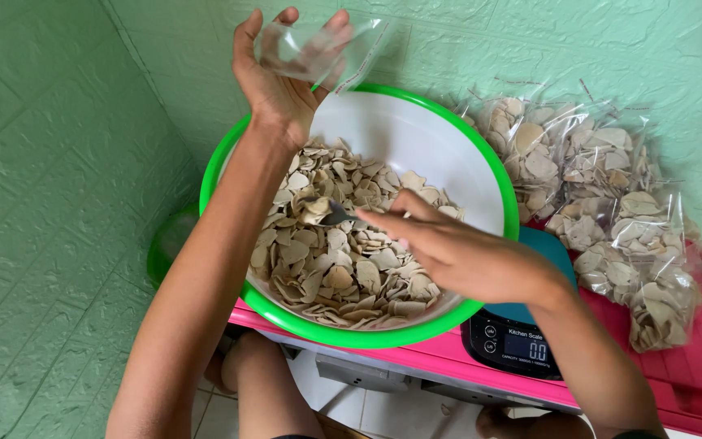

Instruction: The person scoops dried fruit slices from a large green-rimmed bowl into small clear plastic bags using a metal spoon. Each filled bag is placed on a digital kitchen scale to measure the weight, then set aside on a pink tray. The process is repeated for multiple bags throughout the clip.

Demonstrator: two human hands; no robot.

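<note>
Left hand (274, 77) holds clear bag (318, 50).

The big green-rimmed bowl (416, 122) is filling the middle of the frame, and its bare white inner wall at the upper right is leaving open room above the heap of pale chips (343, 260). The left hand (282, 73) is holding a clear empty bag (318, 49) over the bowl's upper left rim, blocking that side. The right hand (457, 252) is lying across the chips with a spoon (331, 213), crossing the centre. To the right, stacked filled bags (603, 203) are crowding the pink worktop (448, 354). A digital scale (517, 345) is taking the lower right edge beside the bowl.
</note>
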